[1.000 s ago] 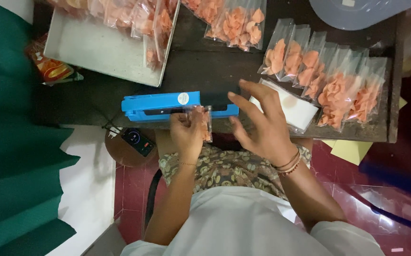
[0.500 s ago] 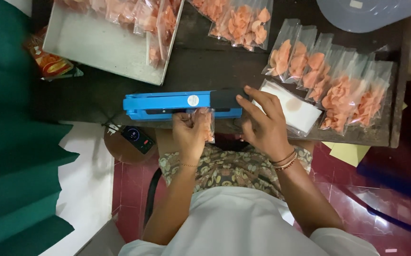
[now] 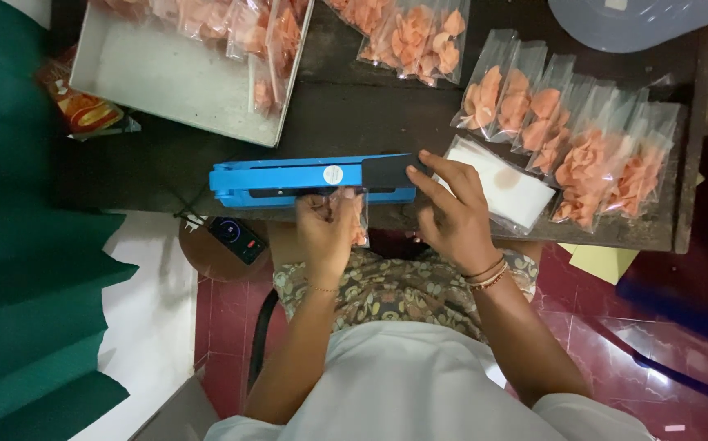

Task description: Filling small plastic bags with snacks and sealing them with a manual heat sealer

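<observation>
Seen from above, a dark wooden tabletop (image 3: 354, 122) fills the upper half of the view. At far left, a green curtain (image 3: 27, 269) hangs beside a crumpled snack wrapper (image 3: 80, 110). Next to that sits a shallow white tray (image 3: 166, 82) with clear bags of orange crackers along its upper edge. Below it, at the tabletop's near edge, lies a long blue heat sealer (image 3: 305, 178) with its arm down. A dark phone (image 3: 237, 238) rests on a small round stool just under the sealer's left end. The left hand (image 3: 327, 229) has its grip closed on a small clear bag of orange crackers (image 3: 356, 219), pinching it near the top, with the bag's mouth tucked under the sealer's arm and its body hanging just right of the fingers. The right hand (image 3: 452, 216) presses on the sealer's black handle end, fingers curled over it. Just right lies a stack of empty clear bags (image 3: 505, 184), then a fanned row of filled cracker bags (image 3: 566, 131).
</observation>
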